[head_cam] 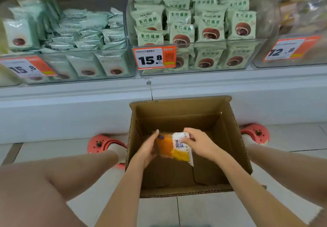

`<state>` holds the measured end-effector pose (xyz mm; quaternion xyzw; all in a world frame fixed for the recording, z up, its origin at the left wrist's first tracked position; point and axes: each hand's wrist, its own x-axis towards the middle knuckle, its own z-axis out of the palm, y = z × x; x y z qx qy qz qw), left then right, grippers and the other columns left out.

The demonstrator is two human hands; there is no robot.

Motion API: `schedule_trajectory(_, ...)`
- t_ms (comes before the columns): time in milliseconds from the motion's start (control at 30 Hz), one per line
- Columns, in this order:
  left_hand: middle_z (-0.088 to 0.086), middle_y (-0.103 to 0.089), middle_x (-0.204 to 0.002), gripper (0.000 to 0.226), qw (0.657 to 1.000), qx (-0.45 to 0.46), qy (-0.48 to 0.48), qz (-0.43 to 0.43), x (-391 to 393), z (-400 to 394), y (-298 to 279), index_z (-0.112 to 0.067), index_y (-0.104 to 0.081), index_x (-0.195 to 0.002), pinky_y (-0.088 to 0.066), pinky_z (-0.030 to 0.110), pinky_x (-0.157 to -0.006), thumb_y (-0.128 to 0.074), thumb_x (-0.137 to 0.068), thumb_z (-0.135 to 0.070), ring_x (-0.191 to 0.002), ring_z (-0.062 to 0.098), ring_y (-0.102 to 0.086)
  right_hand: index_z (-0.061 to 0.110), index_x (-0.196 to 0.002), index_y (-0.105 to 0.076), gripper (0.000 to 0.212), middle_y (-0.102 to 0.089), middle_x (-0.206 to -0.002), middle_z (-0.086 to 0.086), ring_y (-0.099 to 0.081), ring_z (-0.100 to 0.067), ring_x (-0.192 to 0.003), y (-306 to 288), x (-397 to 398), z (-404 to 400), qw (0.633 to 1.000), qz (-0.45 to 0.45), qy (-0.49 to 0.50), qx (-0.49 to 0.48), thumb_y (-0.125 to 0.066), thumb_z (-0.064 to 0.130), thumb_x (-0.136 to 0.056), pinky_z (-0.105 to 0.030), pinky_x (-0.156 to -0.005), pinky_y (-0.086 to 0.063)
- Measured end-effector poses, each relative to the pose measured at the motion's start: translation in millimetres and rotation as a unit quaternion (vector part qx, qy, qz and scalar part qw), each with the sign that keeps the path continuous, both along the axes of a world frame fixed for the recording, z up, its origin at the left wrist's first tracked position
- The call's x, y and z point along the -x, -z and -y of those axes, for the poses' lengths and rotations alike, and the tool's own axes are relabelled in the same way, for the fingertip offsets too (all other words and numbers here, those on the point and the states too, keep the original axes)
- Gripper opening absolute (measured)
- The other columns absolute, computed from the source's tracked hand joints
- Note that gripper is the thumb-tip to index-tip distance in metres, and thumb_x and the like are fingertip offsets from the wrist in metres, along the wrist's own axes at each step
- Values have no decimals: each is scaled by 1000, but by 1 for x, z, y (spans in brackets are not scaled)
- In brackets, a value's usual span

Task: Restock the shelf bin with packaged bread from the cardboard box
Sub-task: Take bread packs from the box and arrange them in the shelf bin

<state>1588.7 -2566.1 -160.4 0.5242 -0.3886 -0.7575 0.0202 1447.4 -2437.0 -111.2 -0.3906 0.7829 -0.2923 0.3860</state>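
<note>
An open cardboard box [228, 129] stands on the floor between my feet. Inside it, both hands hold one orange, yellow and white bread package [174, 148]. My left hand [147, 149] cups the package's left edge with curled fingers. My right hand [199, 142] pinches its upper right part, thumb on the white panel. Above, a clear shelf bin [230, 44] holds several pale green bread packets with a brown bun picture. Another clear bin [74, 55] to the left holds similar green packets.
Orange price tags reading 15.8 [154, 58] and 12.8 [284, 50] hang on the bin fronts. A white shelf ledge [88, 99] runs below the bins. My pink sandals [104, 143] flank the box on the tiled floor. My knees are at left and right.
</note>
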Motion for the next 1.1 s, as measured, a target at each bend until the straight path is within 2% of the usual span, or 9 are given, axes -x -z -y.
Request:
schedule_trajectory(67,11,-58,-131,63,994,-22,17,-101,-5,3,-25,-15,-43,-137,-48,40,-94,-53,-88,-53,-118,28,-57,5,-87,-47,19,-62,-92,-12,-67,-13,-89,-34,4,-9,996,40,41,64,-50,21,-97,-23,-62,-48)
schedule_trajectory(167,15,-58,-131,61,971,-22,69,-228,-9,-1,-65,-13,-53,-132,-33,48,-109,-51,-85,-53,-124,34,-51,7,-85,-48,14,-58,-89,-16,-63,-21,-88,-76,4,-13,969,92,145,177,-52,15,-96,-33,-69,-47)
schedule_trajectory(300,23,-64,-113,58,948,147,146,-241,7,-6,-135,-16,-72,-104,-36,47,-88,-90,-55,-42,-103,41,-54,21,-84,-53,13,-61,-95,-6,-60,-11,-77,-133,4,-8,910,123,276,285,-54,15,-95,-13,-55,-47)
schedule_trajectory(400,17,-71,-101,54,931,258,132,-222,24,1,-210,-9,-65,-107,-49,50,-85,-89,-62,-24,-92,31,-67,24,-98,-52,9,-62,-97,-1,-61,-8,-80,-184,15,-7,901,117,257,330,-58,20,-93,-16,-60,-48)
schedule_trajectory(567,-4,-72,-72,22,851,446,97,-259,69,10,-343,-13,-68,-91,-54,19,-57,-78,-73,-4,-62,5,-67,16,-123,-43,55,-61,-117,0,-60,-11,-103,-278,41,-2,917,-2,160,366,-75,12,-79,-22,-82,-49)
schedule_trajectory(767,9,-70,-87,34,701,644,44,-305,141,16,-492,-19,-61,-89,-57,41,-76,-86,-66,-24,-81,25,-68,7,-126,-41,58,-56,-105,6,-55,-2,-88,-414,101,19,815,-212,220,493,-75,15,-80,-7,-65,-40)
schedule_trajectory(900,6,-67,-91,58,590,754,-17,-289,191,36,-546,-14,-45,-112,-52,33,-74,-83,-71,-24,-83,22,-65,7,-121,-42,48,-59,-104,2,-59,-13,-95,-473,150,48,774,-276,241,516,-71,16,-84,-17,-66,-40)
schedule_trajectory(1033,13,-41,-142,93,580,783,13,-226,230,56,-553,-10,-20,-147,-34,30,-104,-79,-76,-20,-130,25,-41,9,-121,-40,41,-60,-113,-2,-59,-16,-100,-489,188,71,800,-314,241,450,-64,16,-88,-26,-74,-47)
schedule_trajectory(1100,14,-31,-147,100,521,837,29,-165,238,65,-537,-11,-12,-151,-28,29,-108,-78,-76,-24,-135,25,-32,7,-120,-42,42,-61,-104,-4,-60,-19,-90,-480,200,74,833,-334,219,383,-66,18,-88,-28,-69,-46)
